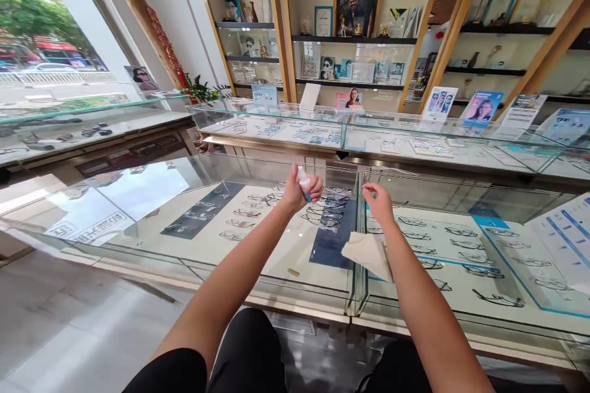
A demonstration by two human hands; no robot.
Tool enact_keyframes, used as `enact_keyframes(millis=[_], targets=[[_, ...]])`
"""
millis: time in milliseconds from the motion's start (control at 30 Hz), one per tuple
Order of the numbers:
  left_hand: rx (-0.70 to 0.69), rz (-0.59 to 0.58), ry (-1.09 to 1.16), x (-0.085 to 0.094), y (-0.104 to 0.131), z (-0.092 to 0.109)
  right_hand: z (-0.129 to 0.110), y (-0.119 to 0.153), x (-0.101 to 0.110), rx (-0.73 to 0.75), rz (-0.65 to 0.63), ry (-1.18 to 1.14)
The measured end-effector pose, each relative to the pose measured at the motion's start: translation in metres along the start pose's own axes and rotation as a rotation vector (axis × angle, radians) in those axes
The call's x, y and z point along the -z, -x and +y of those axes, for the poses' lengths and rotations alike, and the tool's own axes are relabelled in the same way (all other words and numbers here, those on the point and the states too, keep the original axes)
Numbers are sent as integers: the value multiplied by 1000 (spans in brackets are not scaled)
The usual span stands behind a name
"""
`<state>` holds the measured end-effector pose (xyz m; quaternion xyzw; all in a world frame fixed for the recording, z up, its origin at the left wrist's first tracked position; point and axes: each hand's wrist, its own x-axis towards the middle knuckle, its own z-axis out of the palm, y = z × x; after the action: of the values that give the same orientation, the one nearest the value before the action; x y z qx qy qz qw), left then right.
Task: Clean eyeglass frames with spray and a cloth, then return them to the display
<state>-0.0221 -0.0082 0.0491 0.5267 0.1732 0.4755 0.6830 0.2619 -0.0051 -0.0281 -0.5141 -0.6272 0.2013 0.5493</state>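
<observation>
My left hand [295,191] is wrapped round a small clear spray bottle [303,177] with a white top, held upright above the glass counter. To its right, my right hand [377,199] is raised with thumb and fingers pinched together. Something thin and wire-like shows at those fingertips, too fine to make out. A beige cleaning cloth [369,253] lies on the glass beside my right forearm, over the seam between two showcases. Beneath both hands, rows of eyeglasses [328,216] are laid out inside the case.
The glass showcase [271,288] spans the space before my knees. Behind it stands another glass counter [343,135] with display cards on top. A blue-and-white leaflet [562,239] is at the right. Wooden shelves [354,40] line the wall; a window [50,43] is at the left.
</observation>
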Motion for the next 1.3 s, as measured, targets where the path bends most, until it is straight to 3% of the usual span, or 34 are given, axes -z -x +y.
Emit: enact_keyframes(millis=[67,200,367,700,1133,1300], targets=[[24,-78,53,-16,-17,-4,2,-2,2,-18,7,-3],[59,-68,125,-27,-32,-19,6,-5,6,-44,35,3],[104,-25,184,-21,-31,-26,0,-6,7,-66,69,-20],[171,-128,235,-11,-23,-32,-33,2,2,-96,24,-201],[118,-111,71,-11,-21,-23,-29,4,-3,-149,-27,-214],[89,-166,77,-10,-22,-27,-40,7,-3,-174,-70,-259]])
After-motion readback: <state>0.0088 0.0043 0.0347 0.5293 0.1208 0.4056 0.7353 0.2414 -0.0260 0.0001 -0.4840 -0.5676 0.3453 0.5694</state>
